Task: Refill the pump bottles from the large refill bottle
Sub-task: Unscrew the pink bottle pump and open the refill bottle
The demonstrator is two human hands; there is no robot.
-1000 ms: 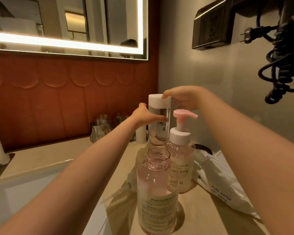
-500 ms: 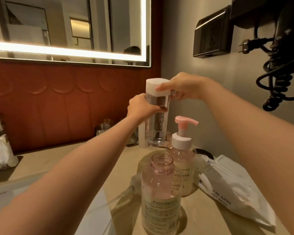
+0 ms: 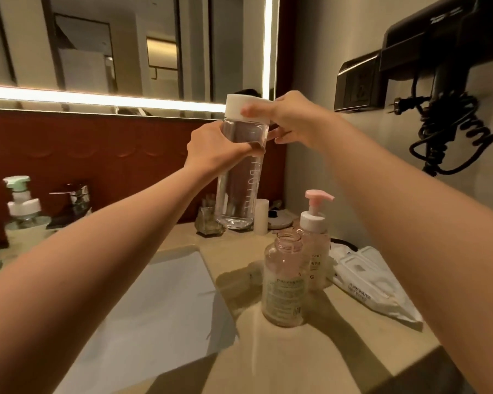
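A tall clear refill bottle [image 3: 235,191] with a white cap [image 3: 241,108] is held up above the counter, upright. My left hand [image 3: 214,150] grips its upper body. My right hand [image 3: 291,120] holds the white cap, fingers curled round it. Below, on the beige counter [image 3: 310,356], stands a pinkish bottle with no pump and an open neck [image 3: 285,282]. Right behind it stands a second pinkish bottle with a pink and white pump head [image 3: 315,220].
A white sink basin [image 3: 160,302] lies left of the bottles, with a chrome tap [image 3: 74,199] and a green pump bottle [image 3: 20,203] beyond. A wet-wipes pack [image 3: 365,285] lies at the right. A glass holder [image 3: 208,220] stands by the wall; a hair dryer [image 3: 444,69] hangs there.
Both hands have lifted the clear bottle off the counter and higher, keeping the same hold on body and cap. The view has tilted and widened to the left.
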